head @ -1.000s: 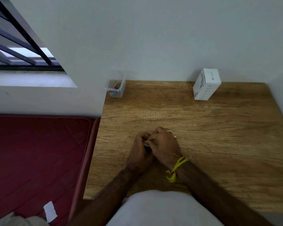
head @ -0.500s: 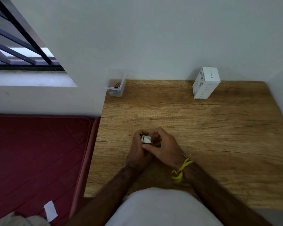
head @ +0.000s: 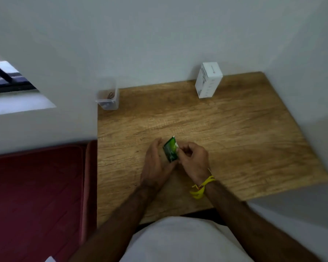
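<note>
A small green sachet stands on edge above the wooden table, between my two hands. My right hand pinches its right edge with curled fingers; a yellow thread band is on that wrist. My left hand lies just left of the sachet with fingers fairly straight, its thumb side close to the sachet's lower corner. Whether the left hand touches the sachet is unclear.
A white carton stands at the table's back edge by the wall. A clear plastic tub with small items sits at the back left corner. A red mattress lies left of the table. Walls close the back and right.
My hands were clasped together over a small hidden thing; they have parted and the green sachet shows, unfolded, in my right fingers. The camera has tilted and shifted.
</note>
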`<action>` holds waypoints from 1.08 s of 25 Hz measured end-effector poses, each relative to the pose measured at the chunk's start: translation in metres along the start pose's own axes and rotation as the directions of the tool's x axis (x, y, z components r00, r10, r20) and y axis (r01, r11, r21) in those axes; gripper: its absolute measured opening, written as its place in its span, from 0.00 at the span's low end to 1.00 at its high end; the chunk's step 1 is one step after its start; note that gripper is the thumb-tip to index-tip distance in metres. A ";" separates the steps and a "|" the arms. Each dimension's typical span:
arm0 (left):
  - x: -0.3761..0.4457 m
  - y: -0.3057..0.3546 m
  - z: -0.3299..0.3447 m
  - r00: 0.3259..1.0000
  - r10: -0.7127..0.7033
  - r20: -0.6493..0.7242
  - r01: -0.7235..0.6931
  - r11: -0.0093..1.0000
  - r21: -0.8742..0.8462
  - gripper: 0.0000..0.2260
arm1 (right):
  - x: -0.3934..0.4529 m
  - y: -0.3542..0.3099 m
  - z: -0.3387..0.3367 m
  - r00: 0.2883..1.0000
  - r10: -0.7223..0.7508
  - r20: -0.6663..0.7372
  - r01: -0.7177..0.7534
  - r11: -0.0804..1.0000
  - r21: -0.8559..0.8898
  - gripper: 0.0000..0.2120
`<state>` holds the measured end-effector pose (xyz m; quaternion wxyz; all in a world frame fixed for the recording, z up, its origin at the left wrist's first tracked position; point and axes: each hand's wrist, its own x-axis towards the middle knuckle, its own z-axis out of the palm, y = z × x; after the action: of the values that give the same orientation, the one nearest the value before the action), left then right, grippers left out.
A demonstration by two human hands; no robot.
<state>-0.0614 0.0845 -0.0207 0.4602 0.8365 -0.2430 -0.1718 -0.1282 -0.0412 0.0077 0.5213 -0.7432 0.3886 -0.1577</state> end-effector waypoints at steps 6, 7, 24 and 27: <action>-0.001 -0.008 0.006 0.981 0.148 0.126 -0.178 0.942 0.284 0.31 | -0.032 0.022 -0.039 0.923 0.179 -0.342 -0.156 0.983 0.096 0.06; 0.000 -0.010 0.008 0.978 0.166 0.124 -0.200 0.912 0.358 0.27 | -0.041 0.027 -0.048 0.898 0.205 -0.389 -0.174 0.978 0.114 0.06; -0.041 0.139 0.267 0.644 0.320 0.694 -0.743 0.477 0.469 0.39 | -0.139 0.178 -0.229 0.279 0.447 -0.850 -0.343 0.873 0.347 0.02; -0.046 0.138 0.294 0.729 0.362 0.581 -0.684 0.414 0.600 0.38 | -0.140 0.238 -0.252 0.320 0.570 -0.757 -0.581 0.749 0.319 0.07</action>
<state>-0.2834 -0.1547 -0.0522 0.0216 0.7785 -0.6259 -0.0423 -0.4782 -0.1386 -0.0800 0.2951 -0.3959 0.8213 -0.2858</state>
